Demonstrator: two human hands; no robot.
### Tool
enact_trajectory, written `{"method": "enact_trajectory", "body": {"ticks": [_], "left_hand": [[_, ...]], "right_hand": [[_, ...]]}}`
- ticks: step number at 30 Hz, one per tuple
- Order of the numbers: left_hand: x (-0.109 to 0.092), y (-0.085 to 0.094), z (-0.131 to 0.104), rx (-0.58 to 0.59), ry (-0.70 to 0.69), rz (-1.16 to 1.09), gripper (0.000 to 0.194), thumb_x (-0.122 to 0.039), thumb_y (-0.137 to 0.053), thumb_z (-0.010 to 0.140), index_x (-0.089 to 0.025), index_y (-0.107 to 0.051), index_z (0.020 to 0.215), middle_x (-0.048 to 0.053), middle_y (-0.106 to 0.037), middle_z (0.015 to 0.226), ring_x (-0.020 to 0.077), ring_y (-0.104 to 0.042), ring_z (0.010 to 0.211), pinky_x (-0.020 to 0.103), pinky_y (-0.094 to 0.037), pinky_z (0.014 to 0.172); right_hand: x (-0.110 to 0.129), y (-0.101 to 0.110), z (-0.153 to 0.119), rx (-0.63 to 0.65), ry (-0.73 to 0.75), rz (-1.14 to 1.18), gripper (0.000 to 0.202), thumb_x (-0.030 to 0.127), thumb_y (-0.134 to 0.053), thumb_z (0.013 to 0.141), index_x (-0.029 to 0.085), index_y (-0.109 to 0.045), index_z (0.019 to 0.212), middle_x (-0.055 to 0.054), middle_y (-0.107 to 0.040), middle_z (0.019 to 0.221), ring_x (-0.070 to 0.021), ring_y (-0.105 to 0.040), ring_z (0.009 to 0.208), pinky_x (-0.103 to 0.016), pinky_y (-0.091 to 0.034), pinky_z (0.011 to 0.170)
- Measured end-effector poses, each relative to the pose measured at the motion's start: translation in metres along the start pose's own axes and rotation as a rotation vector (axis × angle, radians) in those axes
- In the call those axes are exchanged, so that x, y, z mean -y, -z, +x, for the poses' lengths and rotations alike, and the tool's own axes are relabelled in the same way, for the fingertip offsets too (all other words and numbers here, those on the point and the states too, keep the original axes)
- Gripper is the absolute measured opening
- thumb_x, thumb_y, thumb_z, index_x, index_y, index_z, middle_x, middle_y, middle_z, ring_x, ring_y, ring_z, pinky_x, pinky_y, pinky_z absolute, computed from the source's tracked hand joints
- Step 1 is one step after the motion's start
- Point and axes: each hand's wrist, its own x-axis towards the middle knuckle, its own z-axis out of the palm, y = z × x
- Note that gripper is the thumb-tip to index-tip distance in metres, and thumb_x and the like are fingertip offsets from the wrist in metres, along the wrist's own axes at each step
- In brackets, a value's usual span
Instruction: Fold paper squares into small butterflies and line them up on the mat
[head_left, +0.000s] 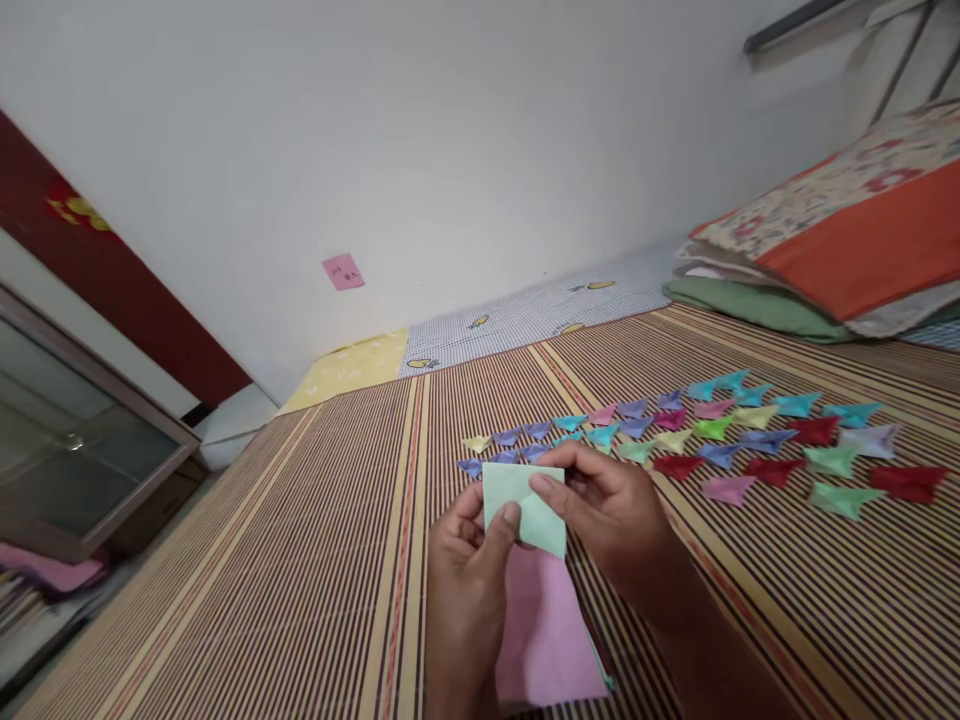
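Pinching light green paper (537, 520), we have our left hand (471, 570) and right hand (616, 512) closed on it, near a pink sheet (547, 630).

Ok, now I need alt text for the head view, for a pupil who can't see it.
A person's left hand and right hand hold pale green paper near a pink sheet on a striped mat. Beyond and to the right lie rows of colourful folded-paper shapes.

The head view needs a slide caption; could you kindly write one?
Both hands hold pale green paper, with pink paper and rows of colorful origami figures on the striped mat.
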Motion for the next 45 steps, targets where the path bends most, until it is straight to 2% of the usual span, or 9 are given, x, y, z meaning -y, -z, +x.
{"method": "enact_trajectory", "body": {"ticks": [4,8,14,18,25,29,34,40,45], "left_hand": [[-0.001,0.001,-0.002,0.043,-0.011,0.026,0.03,-0.044,-0.079,0.085,-0.015,-0.078,0.096,0.003,-0.071,0.074,0.0127,-0.062,0.062,0.023,-0.049,0.06],[0.001,0.005,-0.003,-0.007,-0.037,0.064,0.028,-0.043,-0.078,0.086,-0.016,-0.075,0.081,-0.002,-0.062,0.065,0.009,-0.053,0.058,0.019,-0.041,0.055],[0.006,0.003,0.001,-0.201,-0.037,-0.132,0.024,-0.039,-0.086,0.079,-0.018,-0.077,0.085,0.0,-0.073,0.075,0.0131,-0.064,0.066,0.024,-0.051,0.066],[0.003,-0.001,0.006,-0.264,-0.014,-0.31,0.032,-0.038,-0.094,0.066,-0.016,-0.077,0.083,0.003,-0.075,0.076,0.0157,-0.067,0.066,0.027,-0.054,0.068],[0.002,0.009,0.004,-0.048,0.05,-0.05,0.025,-0.026,-0.089,0.072,-0.016,-0.066,0.065,-0.003,-0.061,0.061,0.009,-0.054,0.059,0.019,-0.044,0.059],[0.002,0.005,0.002,0.099,0.082,0.065,0.015,-0.028,-0.082,0.08,-0.015,-0.075,0.078,0.002,-0.069,0.069,0.0116,-0.057,0.063,0.021,-0.043,0.059],[0.005,-0.004,0.003,0.04,0.044,0.036,0.015,-0.029,-0.08,0.082,-0.014,-0.079,0.082,0.001,-0.068,0.063,0.0108,-0.056,0.059,0.022,-0.041,0.058],[0.009,-0.005,0.007,-0.235,0.02,-0.266,0.029,-0.034,-0.094,0.064,-0.016,-0.074,0.075,0.0,-0.072,0.069,0.0113,-0.061,0.059,0.022,-0.049,0.06],[0.007,0.002,0.01,-0.23,0.042,-0.406,0.029,-0.028,-0.096,0.061,-0.015,-0.073,0.074,0.002,-0.076,0.074,0.0147,-0.07,0.067,0.023,-0.056,0.067]], "right_hand": [[-0.004,0.006,0.003,0.075,-0.044,0.113,0.023,0.039,-0.071,0.09,0.019,-0.068,0.08,0.002,-0.055,0.067,-0.0135,-0.049,0.061,-0.025,-0.041,0.055],[-0.005,0.012,0.003,0.151,-0.071,0.065,0.025,0.04,-0.07,0.091,0.019,-0.066,0.079,0.002,-0.053,0.068,-0.0131,-0.048,0.061,-0.025,-0.039,0.055],[-0.005,0.009,0.004,0.33,-0.115,0.114,0.019,0.036,-0.073,0.088,0.018,-0.068,0.082,0.001,-0.059,0.075,-0.0149,-0.052,0.07,-0.028,-0.043,0.065],[-0.01,0.01,0.005,0.328,-0.096,0.1,0.026,0.037,-0.071,0.089,0.018,-0.063,0.073,0.003,-0.052,0.066,-0.0123,-0.045,0.063,-0.026,-0.035,0.058],[-0.007,0.016,0.006,0.056,-0.129,0.215,0.025,0.038,-0.074,0.087,0.02,-0.061,0.075,0.003,-0.056,0.067,-0.0119,-0.051,0.061,-0.024,-0.042,0.057],[-0.001,0.014,0.005,-0.008,-0.142,0.223,0.026,0.04,-0.074,0.087,0.021,-0.061,0.075,0.003,-0.057,0.063,-0.013,-0.054,0.055,-0.025,-0.045,0.051],[0.001,0.015,0.005,0.121,-0.104,0.201,0.02,0.038,-0.074,0.087,0.02,-0.067,0.082,0.001,-0.063,0.07,-0.0142,-0.059,0.062,-0.026,-0.049,0.058],[-0.009,0.016,0.003,0.311,-0.148,0.077,0.014,0.03,-0.071,0.087,0.017,-0.071,0.083,0.001,-0.063,0.072,-0.0129,-0.053,0.064,-0.025,-0.043,0.059],[-0.009,0.027,0.003,0.55,-0.129,0.081,0.017,0.035,-0.075,0.085,0.019,-0.074,0.084,0.0,-0.066,0.075,-0.0139,-0.056,0.068,-0.026,-0.044,0.064]]}}
